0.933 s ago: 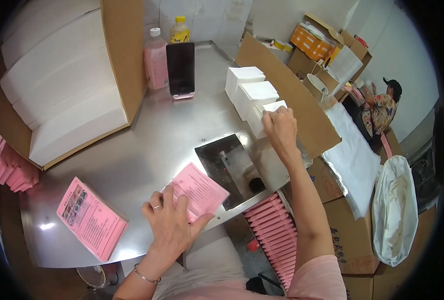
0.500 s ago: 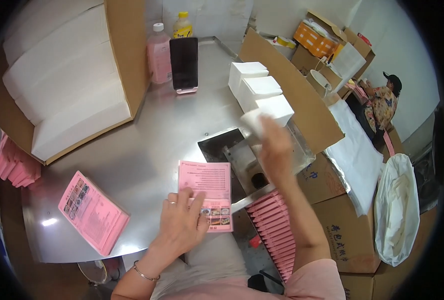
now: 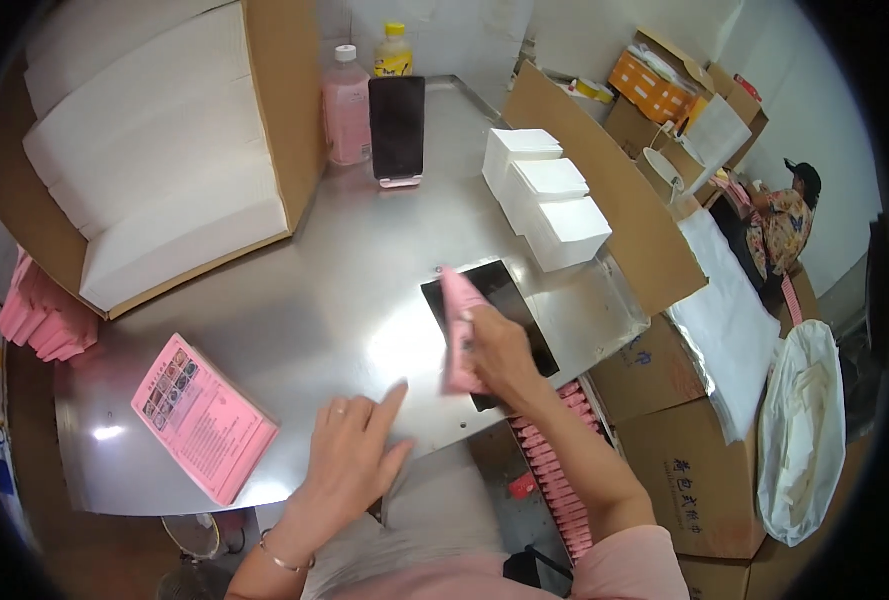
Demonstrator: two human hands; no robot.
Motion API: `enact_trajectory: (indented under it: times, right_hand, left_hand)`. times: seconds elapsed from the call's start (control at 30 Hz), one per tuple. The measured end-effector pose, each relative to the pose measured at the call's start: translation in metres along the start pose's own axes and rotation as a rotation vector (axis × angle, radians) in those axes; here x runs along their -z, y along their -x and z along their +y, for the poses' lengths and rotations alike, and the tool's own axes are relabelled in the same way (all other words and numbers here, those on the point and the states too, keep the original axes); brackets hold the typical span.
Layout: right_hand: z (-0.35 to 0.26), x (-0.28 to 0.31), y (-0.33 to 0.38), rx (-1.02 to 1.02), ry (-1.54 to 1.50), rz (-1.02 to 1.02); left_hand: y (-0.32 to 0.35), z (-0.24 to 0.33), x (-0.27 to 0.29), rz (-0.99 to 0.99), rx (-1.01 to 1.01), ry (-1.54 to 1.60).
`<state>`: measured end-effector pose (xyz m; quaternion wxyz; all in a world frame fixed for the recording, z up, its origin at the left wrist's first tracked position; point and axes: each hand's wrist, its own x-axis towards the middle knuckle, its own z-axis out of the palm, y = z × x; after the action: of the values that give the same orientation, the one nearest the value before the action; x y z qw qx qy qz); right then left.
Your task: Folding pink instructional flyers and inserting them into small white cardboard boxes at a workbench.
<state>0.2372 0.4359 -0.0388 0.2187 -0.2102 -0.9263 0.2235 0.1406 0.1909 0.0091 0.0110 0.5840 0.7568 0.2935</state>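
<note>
My right hand (image 3: 504,358) grips a pink printed paper packet (image 3: 456,335), folded and upright, slightly blurred by motion. Whether a napkin lies inside it cannot be seen. Hand and packet are over the left side of a dark rectangular area (image 3: 516,300) in the metal tabletop. My left hand (image 3: 349,450), with a ring and a bracelet, hovers at the table's front edge, fingers apart and holding nothing. To its left lies a stack of pink printed sheets (image 3: 204,420). Several white folded napkins stand in piles (image 3: 569,228) beyond my right hand.
A large carton (image 3: 274,110) of white napkins stands at left, pink packets (image 3: 49,315) beside it. A phone (image 3: 397,130) and bottles (image 3: 347,110) stand at the back. Below the table's right edge is a box of pink packets (image 3: 562,480). Another person (image 3: 779,225) sits far right.
The pink sheet that lay unfolded under my left hand is now folded in my right hand, which earlier carried a white napkin. My left hand has come off the sheet. The view shifted slightly.
</note>
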Motion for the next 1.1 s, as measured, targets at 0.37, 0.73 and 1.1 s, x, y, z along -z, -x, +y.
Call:
enact_trajectory:
  times: [0.37,0.73,1.1]
  right_hand:
    - [0.073,0.094,-0.052,0.109,0.619,0.581]
    - [0.029,0.095,-0.023,0.039,0.716,0.531]
    - [0.042,0.101,-0.013,0.023,0.451,0.548]
  left_hand:
    - [0.076,-0.063,0.079,0.592,0.635,-0.539]
    - [0.029,-0.036,0.068,0.368,0.441,-0.23]
    - [-0.012,-0.01,-0.033,0.079,0.054,-0.088]
